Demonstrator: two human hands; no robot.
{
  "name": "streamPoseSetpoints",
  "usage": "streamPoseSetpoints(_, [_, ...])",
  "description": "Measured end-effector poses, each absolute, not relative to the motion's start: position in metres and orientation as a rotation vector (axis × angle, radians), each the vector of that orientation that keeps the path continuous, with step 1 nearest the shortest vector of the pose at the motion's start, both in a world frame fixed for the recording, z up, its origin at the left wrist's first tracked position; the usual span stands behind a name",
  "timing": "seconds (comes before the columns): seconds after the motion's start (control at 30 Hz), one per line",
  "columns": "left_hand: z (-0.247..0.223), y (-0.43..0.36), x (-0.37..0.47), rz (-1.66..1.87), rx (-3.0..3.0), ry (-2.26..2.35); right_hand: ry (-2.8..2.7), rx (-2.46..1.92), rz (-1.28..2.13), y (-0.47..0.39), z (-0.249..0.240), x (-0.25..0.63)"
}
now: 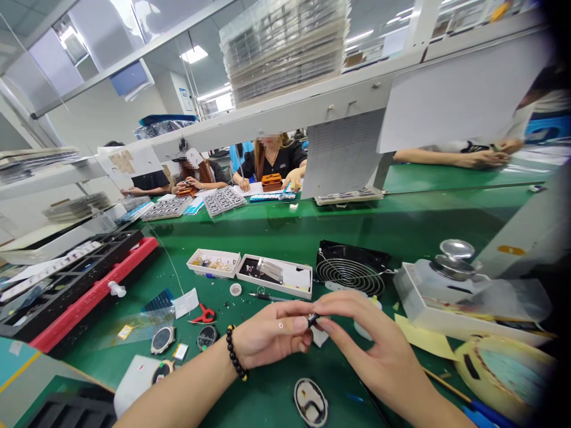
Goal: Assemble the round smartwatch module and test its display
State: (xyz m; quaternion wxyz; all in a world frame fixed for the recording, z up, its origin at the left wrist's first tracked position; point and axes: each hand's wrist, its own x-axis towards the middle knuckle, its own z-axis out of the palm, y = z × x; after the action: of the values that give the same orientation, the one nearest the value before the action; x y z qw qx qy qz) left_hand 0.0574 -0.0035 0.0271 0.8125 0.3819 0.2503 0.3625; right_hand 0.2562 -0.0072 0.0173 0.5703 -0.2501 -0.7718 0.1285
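Between the fingertips of both hands is a small black part (313,320), too small to name. My left hand (274,333), with a black bead bracelet (235,353) at the wrist, pinches it from the left. From the right, my right hand (372,333) has its thumb and fingers closed on its other end. Below the hands lies an open round watch case (311,402), its inside facing up. Left of my wrist are a dark watch face (207,337), another round watch part (163,339) and red-handled cutters (204,314).
White boxes of small parts (213,261) and tools (274,275) stand ahead, beside a black fan with a wire guard (350,267). At right are a metal-topped dispenser bottle (450,264) and a yellow round container (504,374). A red-edged black tray (96,291) fills the left. Co-workers sit across the bench.
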Motion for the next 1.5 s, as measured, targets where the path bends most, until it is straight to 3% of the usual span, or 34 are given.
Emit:
streamPoseSetpoints(0.37, [0.034,-0.024,0.056,0.835,0.939,0.703,-1.663,-0.550,0.424,-0.020,0.025,0.249])
streamPoseSetpoints(0.87, [-0.002,-0.005,0.035,0.870,0.889,0.986,-1.765,-0.728,0.379,-0.015,0.024,0.249])
streamPoseSetpoints(1.5, [0.012,-0.015,0.046,0.863,0.938,0.839,-1.697,-0.590,0.312,-0.015,0.024,0.252])
